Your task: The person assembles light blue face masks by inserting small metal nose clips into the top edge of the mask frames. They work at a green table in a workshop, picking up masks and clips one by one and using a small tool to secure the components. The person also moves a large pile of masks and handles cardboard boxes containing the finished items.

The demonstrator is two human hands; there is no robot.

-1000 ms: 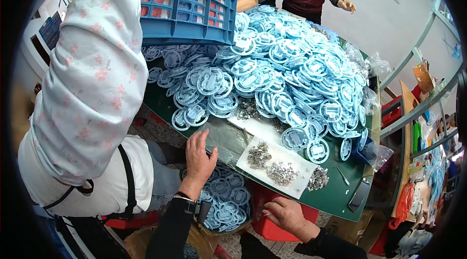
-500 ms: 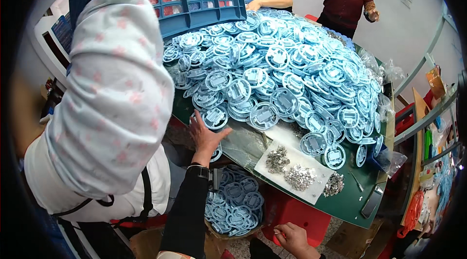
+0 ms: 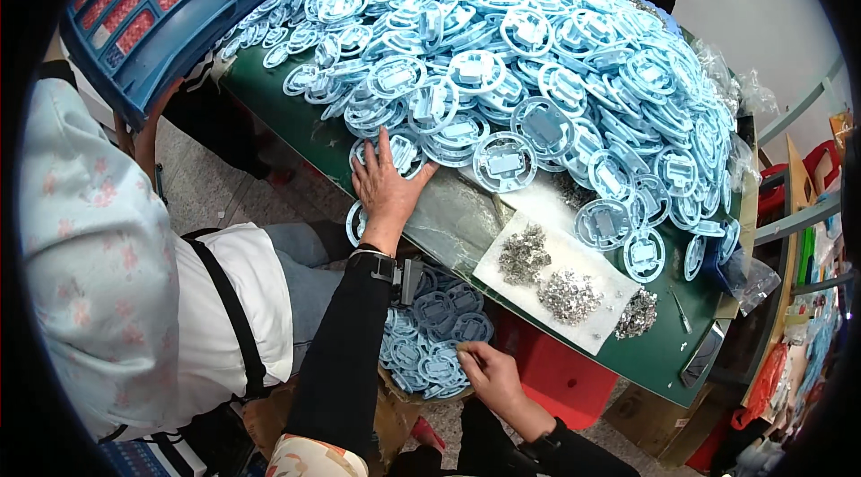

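Head view. Left hand (image 3: 387,195): palm down at the near long edge of the green tabletop (image 3: 291,132), fingers spread, thumb well out to the side. Fingers lie over a pale blue ring-shaped part (image 3: 405,152) at the lower margin of the heap (image 3: 502,73); no closed grip seen. Another blue ring (image 3: 356,223) shows beside the wrist, overhanging that edge.

Right hand (image 3: 493,378): outside the near edge, by the carton of blue parts (image 3: 426,351) and the red stool (image 3: 565,378). Fingers curled, thumb and index tips close together; cannot tell whether anything small is pinched.

Heap covers most of the tabletop toward the far edge. Open room: a bare green strip along the near edge, left of the left hand; to the hand's right, clear film (image 3: 457,221), then a white sheet (image 3: 552,284) with two piles of metal bits, reaching that edge. A third pile (image 3: 637,313) sits just off the sheet. Toward the near right corner: thin tool (image 3: 682,311), phone (image 3: 704,356), some bare green between. Blue crate (image 3: 139,73) juts in at the left end, limiting room there.
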